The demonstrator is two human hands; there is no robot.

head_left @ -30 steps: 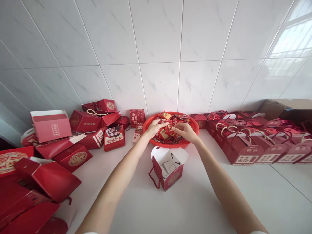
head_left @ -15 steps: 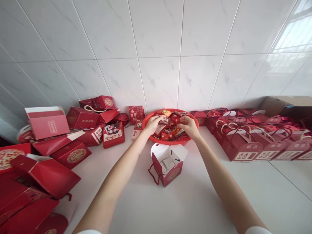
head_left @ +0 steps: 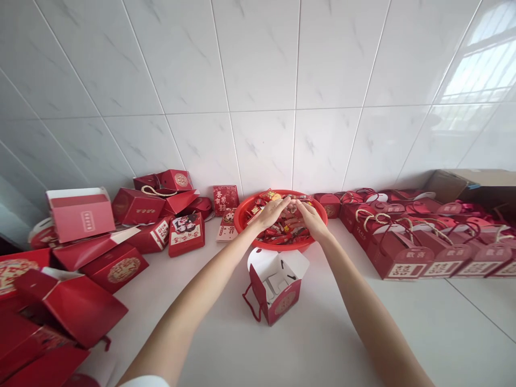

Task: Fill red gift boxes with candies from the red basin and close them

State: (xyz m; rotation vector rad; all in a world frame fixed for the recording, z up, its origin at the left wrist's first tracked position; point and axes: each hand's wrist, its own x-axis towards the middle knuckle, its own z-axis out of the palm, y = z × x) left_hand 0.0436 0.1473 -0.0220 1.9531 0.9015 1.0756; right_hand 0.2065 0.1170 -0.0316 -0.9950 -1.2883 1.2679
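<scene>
My left hand (head_left: 273, 214) and my right hand (head_left: 310, 217) are over a red plastic basin (head_left: 278, 246) filled with red-wrapped candies (head_left: 282, 231). Their fingers stretch forward and lean toward each other, the fingertips close together above the candies. Neither hand shows a candy in its grasp, though the palms' undersides are hidden. Just in front of the basin stands a red gift box (head_left: 282, 302), its top flaps open and its white inside showing. A red cord handle (head_left: 252, 306) hangs at the box's left side.
Several red boxes (head_left: 115, 263) lie in a loose pile on the left. Closed red boxes with rope handles (head_left: 403, 252) stand in rows on the right, before a cardboard box (head_left: 479, 176). A red card box (head_left: 186, 235) lies left of the basin. A tiled wall (head_left: 262, 150) rises behind.
My hands have come closer together over the basin, and their bent fingers have straightened toward each other. The whole scene sits slightly lower in view. The open box remains in place.
</scene>
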